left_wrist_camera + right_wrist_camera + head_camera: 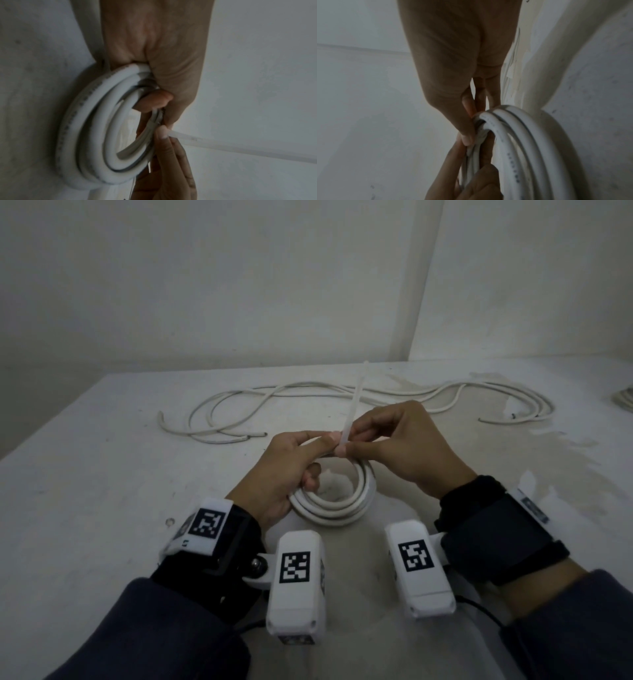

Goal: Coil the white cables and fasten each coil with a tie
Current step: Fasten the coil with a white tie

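A coil of white cable [337,501] stands tilted on the white table [102,474] in front of me. My left hand [291,460] grips the coil's far side, fingers curled round the strands [109,121]. My right hand [387,440] pinches a translucent white tie [352,405] where it meets the coil's top, and the tie's long tail sticks up and away. The left wrist view shows that tail [223,144] running off to the right from the pinching fingertip [162,133]. In the right wrist view the coil [530,148] curves down past my right hand's fingers [467,135].
Loose white cables [239,409] lie spread across the far part of the table, more of them at the right [507,402]. Another white cable bundle [623,398] shows at the right edge. A white wall [239,285] rises just behind the table.
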The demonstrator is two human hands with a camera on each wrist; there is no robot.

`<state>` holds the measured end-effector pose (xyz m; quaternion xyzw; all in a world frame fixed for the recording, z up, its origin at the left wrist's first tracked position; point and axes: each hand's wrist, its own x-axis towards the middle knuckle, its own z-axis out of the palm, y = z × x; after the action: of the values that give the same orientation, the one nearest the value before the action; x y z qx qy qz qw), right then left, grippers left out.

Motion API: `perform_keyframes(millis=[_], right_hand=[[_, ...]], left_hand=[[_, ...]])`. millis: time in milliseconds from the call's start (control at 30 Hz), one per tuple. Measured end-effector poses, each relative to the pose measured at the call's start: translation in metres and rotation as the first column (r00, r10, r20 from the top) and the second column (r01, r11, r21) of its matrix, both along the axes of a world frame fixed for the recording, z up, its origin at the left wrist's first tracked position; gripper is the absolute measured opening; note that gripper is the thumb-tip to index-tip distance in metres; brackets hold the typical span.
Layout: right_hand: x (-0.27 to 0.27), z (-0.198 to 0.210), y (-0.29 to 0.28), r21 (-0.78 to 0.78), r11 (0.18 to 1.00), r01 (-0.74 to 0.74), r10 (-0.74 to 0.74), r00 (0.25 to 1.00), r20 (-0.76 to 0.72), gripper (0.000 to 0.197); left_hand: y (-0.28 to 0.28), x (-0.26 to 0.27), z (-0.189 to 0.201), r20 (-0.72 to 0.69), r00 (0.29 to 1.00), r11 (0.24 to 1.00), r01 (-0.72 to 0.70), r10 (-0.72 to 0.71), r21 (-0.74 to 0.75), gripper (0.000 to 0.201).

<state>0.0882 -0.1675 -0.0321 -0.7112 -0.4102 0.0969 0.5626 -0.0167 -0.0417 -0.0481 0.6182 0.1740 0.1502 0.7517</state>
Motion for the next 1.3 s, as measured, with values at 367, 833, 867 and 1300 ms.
perform_keyframes(millis=[367,833,867,1300], right_hand=[[-0.001,0.008,-0.002,0.207,0.977,0.041,0.013,0.968,-0.252,0.008],[-0.006,0.014,-0.001,0.057,0.998,0.038,-0.034,0.996,-0.080,0.016],[-0.007,0.015,-0.001,0.057,0.997,0.044,-0.039,0.996,-0.086,0.015],[-0.012,0.020,-0.002,0.229,0.972,0.061,0.042,0.908,-0.418,0.030]], left_hand=[[-0.002,0.000,-0.002,0.106,0.994,0.999,-0.024,0.021,0.033,0.012],[-0.006,0.003,-0.002,0.103,0.989,0.995,-0.103,0.102,-0.002,0.017],[-0.006,0.003,-0.002,0.097,0.989,0.994,-0.108,0.108,-0.005,0.017],[-0.009,0.004,0.000,0.191,0.958,0.971,-0.230,0.214,0.066,0.013]])
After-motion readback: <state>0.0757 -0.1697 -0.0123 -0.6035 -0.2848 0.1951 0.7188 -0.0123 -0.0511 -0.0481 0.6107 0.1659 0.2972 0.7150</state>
